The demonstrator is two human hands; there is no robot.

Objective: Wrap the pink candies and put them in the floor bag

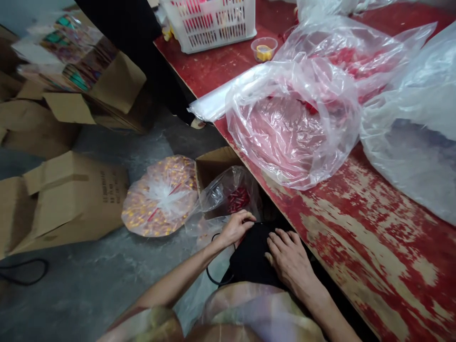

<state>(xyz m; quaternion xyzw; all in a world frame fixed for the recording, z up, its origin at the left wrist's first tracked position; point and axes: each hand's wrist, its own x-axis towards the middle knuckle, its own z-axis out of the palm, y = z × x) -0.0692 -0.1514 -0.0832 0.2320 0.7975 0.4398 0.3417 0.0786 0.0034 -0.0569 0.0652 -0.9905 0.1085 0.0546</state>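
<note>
Low in the frame's centre, a black cloth [251, 259] is pressed under the right hand [290, 261], laid flat with fingers spread. Its upper edge is pinched by the curled left hand [235, 228], just below a clear plastic bag [228, 192] in a cardboard box [213, 164].

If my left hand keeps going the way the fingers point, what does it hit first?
Probably the clear bag of red pieces in the open box, just beyond the left hand resting on black cloth; depth is hard to judge.
</note>
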